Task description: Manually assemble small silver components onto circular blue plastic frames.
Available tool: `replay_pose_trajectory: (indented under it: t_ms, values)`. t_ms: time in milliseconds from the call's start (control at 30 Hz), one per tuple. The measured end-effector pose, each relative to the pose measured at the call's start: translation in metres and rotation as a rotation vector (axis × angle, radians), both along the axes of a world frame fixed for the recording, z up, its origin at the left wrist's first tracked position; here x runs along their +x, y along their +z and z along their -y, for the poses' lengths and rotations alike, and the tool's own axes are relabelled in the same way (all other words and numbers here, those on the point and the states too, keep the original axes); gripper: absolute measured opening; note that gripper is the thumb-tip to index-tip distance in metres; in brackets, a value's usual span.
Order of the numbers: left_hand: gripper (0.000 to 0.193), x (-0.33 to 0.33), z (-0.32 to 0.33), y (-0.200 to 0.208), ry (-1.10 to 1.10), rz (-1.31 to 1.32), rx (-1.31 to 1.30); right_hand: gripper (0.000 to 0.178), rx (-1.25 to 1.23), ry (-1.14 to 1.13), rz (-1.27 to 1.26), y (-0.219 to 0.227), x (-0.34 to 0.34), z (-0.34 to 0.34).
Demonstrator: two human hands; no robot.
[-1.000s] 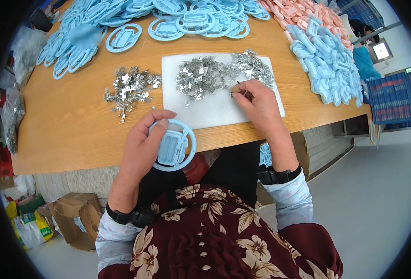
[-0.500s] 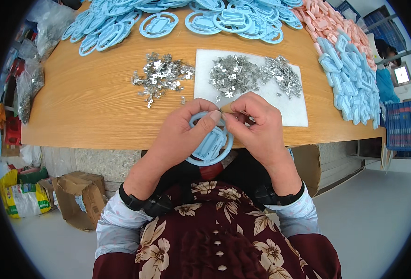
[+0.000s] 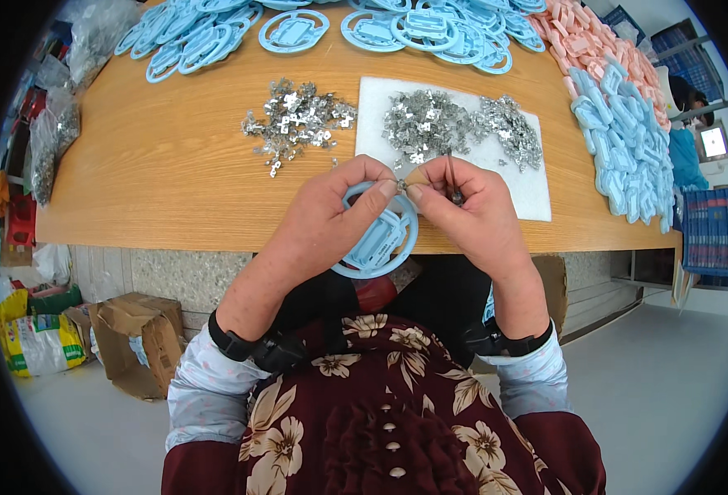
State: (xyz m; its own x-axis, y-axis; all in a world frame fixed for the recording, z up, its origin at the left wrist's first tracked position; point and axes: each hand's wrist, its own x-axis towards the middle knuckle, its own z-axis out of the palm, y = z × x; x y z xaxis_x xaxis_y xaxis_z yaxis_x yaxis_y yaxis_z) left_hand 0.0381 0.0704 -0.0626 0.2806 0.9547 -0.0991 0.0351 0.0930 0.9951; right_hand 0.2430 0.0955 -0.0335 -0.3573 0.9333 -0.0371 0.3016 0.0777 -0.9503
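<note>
My left hand (image 3: 331,216) is closed on a light-blue plastic wheel-shaped part (image 3: 394,241), a round rim with a raised block in its middle. It hangs tilted over the table's front edge, and the left thumb and index finger pinch at its top. My right hand (image 3: 473,210) meets the left there, its thumb and index finger closed on a small metal piece (image 3: 402,186) at the rim. A thin dark tool (image 3: 456,196) also sits in the right hand, poking up between the fingers; its kind is not clear.
On the wooden table (image 3: 158,181) lies a pile of small metal clips (image 3: 294,124). A white foam sheet (image 3: 537,202) bears two more metal piles (image 3: 426,124). Blue wheels (image 3: 294,31) heap at the back; blue parts (image 3: 619,157) and pink parts (image 3: 595,54) lie right.
The view has shifted slightly. My right fingers have turned, and the dark tool now stands up between them. The fingertips of both hands stay together at the wheel's top.
</note>
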Motion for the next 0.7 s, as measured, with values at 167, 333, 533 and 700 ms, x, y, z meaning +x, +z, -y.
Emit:
replay_pose_trajectory:
  t_ms: [167,333,533,700]
  values:
    - [0.015,0.0,0.001,0.004,-0.036,-0.14,0.118,0.012,-0.111,0.053,-0.012,-0.001,0.005,-0.007]
    - [0.02,0.003,-0.001,-0.004,0.175,0.138,0.04,0.017,-0.178,-0.052,-0.157,-0.002,0.013,0.001]
    - [0.027,0.01,-0.015,0.012,0.418,0.511,-0.021,0.012,-0.352,-0.092,-0.418,-0.018,0.014,0.022]
    - [0.027,0.019,-0.011,-0.008,0.413,0.461,0.112,0.009,-0.465,-0.106,-0.518,-0.023,0.01,0.023]
